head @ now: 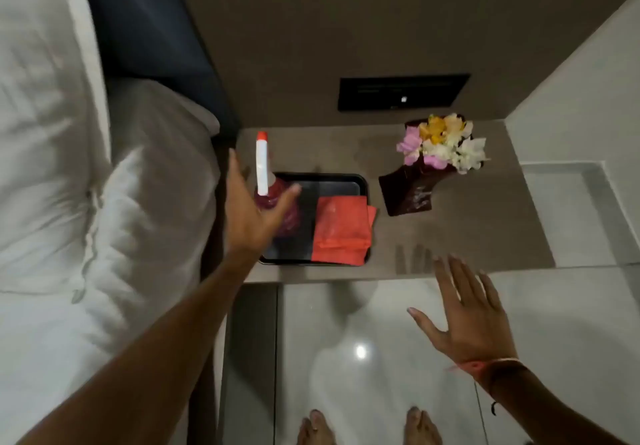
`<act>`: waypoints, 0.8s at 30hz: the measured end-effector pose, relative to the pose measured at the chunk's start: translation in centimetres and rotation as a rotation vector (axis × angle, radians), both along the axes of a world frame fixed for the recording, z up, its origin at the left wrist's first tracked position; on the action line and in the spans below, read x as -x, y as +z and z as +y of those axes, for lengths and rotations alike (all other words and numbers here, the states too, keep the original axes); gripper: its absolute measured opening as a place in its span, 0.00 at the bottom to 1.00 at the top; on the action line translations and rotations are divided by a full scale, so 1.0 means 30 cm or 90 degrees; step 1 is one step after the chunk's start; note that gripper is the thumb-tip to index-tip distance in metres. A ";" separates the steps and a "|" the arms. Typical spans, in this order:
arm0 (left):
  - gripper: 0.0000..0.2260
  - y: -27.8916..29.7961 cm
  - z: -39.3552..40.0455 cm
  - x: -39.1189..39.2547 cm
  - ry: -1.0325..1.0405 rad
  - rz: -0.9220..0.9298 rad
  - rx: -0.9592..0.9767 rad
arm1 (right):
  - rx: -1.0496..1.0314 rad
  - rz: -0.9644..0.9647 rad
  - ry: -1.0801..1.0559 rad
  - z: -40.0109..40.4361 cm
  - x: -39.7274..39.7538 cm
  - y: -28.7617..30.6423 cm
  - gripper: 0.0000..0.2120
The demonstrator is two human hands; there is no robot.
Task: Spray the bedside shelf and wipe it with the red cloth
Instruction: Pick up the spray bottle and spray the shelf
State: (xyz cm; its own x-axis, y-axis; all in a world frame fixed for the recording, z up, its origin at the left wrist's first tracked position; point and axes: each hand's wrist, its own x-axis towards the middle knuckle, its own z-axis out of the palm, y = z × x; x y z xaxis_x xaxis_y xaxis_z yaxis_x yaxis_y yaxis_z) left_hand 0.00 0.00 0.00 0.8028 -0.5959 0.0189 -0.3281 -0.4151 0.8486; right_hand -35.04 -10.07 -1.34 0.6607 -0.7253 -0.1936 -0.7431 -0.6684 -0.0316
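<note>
Bedside shelf [485, 237] beside white bed [104, 167]

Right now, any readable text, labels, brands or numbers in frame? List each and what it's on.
None readable.
Spray bottle: no label text visible; partly behind the left hand.
Wall panel: one small lit mark, too blurred to read.
Red cloth, tray, vase: no print showing.

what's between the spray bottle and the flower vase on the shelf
In the head view, the folded red cloth lies between the spray bottle and the vase, on the right of the black tray.
</note>
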 end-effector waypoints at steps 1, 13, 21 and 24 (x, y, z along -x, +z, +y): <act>0.54 -0.014 -0.035 -0.014 0.041 -0.005 0.043 | -0.015 0.006 -0.021 -0.010 0.015 -0.027 0.45; 0.11 0.140 -0.193 0.193 -0.121 -0.187 0.087 | 0.087 -0.032 -0.069 -0.245 0.045 -0.013 0.48; 0.09 0.096 -0.103 0.589 -0.210 -0.021 -0.055 | 0.079 -0.047 -0.059 -0.278 0.101 0.073 0.48; 0.08 0.047 -0.056 0.692 -0.134 0.069 -0.134 | 0.061 -0.047 -0.053 -0.250 0.152 0.067 0.47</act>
State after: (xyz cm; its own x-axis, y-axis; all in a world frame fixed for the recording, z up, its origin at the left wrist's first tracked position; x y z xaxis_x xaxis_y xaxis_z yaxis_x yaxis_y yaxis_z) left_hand -20.75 -1.69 1.42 0.6518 -0.7310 -0.2021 -0.3375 -0.5181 0.7859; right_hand -39.59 -17.56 0.68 0.6077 -0.7908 -0.0733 -0.7938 -0.6075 -0.0270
